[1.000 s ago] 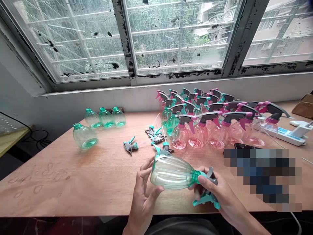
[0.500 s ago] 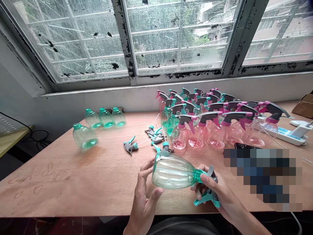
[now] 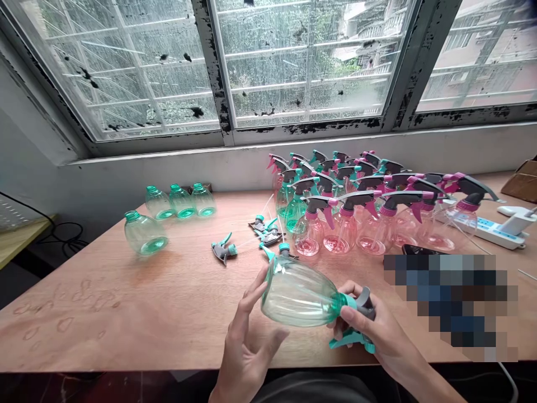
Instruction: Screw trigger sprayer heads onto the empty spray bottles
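Observation:
A clear green spray bottle (image 3: pixel 300 294) lies on its side in the air above the table's front edge, base to the left. My right hand (image 3: pixel 373 330) grips it at the neck, around the grey and teal trigger sprayer head (image 3: pixel 364 305), which sits on the bottle's mouth. My left hand (image 3: pixel 251 336) is at the base end with its fingers spread. Its fingertips are at the base, and the thumb stands off below the bottle. Just behind lie loose sprayer heads (image 3: pixel 224 251) with thin tubes.
Several open green bottles (image 3: pixel 146 235) stand at the table's left. Many pink and green spray bottles with heads (image 3: pixel 342 224) crowd the back right. A power strip (image 3: pixel 490 230), a black phone-like object (image 3: pixel 422 250) and a pixelated patch are on the right. A window runs behind.
The bottle's neck has tipped slightly downward, and the sprayer head has turned in my right hand. My left thumb has moved away from the bottle.

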`<state>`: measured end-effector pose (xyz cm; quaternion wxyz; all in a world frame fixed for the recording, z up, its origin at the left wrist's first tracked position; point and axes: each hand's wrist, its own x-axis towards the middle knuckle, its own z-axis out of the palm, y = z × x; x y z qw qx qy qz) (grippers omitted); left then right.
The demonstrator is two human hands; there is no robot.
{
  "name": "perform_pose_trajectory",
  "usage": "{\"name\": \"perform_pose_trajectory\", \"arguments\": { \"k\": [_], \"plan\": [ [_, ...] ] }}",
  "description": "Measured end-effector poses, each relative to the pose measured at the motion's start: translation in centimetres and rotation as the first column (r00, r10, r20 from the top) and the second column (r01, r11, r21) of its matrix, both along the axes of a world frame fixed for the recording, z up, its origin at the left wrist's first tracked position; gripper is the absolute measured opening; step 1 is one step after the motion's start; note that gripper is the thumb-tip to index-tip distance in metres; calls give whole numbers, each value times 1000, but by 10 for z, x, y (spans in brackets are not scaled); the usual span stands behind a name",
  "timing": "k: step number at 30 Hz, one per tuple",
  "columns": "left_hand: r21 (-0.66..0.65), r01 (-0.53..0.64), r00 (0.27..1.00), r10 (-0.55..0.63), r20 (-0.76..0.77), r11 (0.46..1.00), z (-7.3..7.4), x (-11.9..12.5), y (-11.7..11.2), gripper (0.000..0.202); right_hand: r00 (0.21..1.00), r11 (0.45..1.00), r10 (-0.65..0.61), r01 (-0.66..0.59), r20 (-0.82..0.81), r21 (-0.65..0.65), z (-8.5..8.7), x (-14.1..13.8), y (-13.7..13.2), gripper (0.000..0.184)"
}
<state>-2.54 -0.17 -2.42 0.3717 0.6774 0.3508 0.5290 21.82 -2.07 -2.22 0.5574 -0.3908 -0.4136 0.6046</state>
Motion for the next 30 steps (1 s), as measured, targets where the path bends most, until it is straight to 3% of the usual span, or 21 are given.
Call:
{"name": "perform_pose_trajectory", "arguments": {
  "k": [2,5,8,11,13,14,16,18,19,20,23,25,26,28,30],
  "plan": [
    [16,18,996,-19,88,1000,-3,-1,0,51,999,999,37,-37,13,-2,3,-1,-2,40],
    [79,23,976,-39,212,997,-6,0,3,41,991,986,132,-131,-3,-105,8,-3,-3,43],
    [174,32,990,-55,130,984,-5,0,3,37,981,959,175,-189,-81,-212,9,-3,-2,47],
    [225,-4,1000,1,13,974,3,1,-2,39,986,963,134,-152,-95,-221,7,-1,-5,48],
    [214,-37,999,35,11,976,9,3,-8,45,999,996,30,-28,25,-86,5,1,-13,45],
    [203,-58,998,53,30,977,11,4,-10,52,989,997,-73,68,129,41,4,2,-18,41],
    [176,-112,992,99,82,978,16,8,-14,71,889,909,-320,190,327,371,4,3,-28,31],
    [142,-155,981,135,141,978,20,12,-16,75,781,794,-466,163,415,585,5,3,-34,35],
    [135,-167,975,143,168,977,21,14,-17,70,776,785,-469,147,422,601,5,1,-35,38],
    [136,-177,970,149,193,975,23,17,-17,63,804,813,-424,136,417,566,6,0,-34,36],
    [157,-196,960,157,234,968,27,20,-20,53,936,945,-179,78,303,317,4,-5,-26,34],
    [135,-175,960,138,242,975,29,18,-24,49,974,976,-45,-4,222,217,2,-5,-23,41],
    [111,-147,963,117,244,983,29,15,-25,46,975,975,-39,-12,219,224,1,-3,-23,44],
    [48,-63,968,49,247,997,28,6,-25,50,937,934,-161,43,309,354,1,3,-27,47],
    [-28,59,966,-50,253,998,25,-3,-23,71,816,811,-356,28,455,584,6,12,-33,53]
  ]
}}
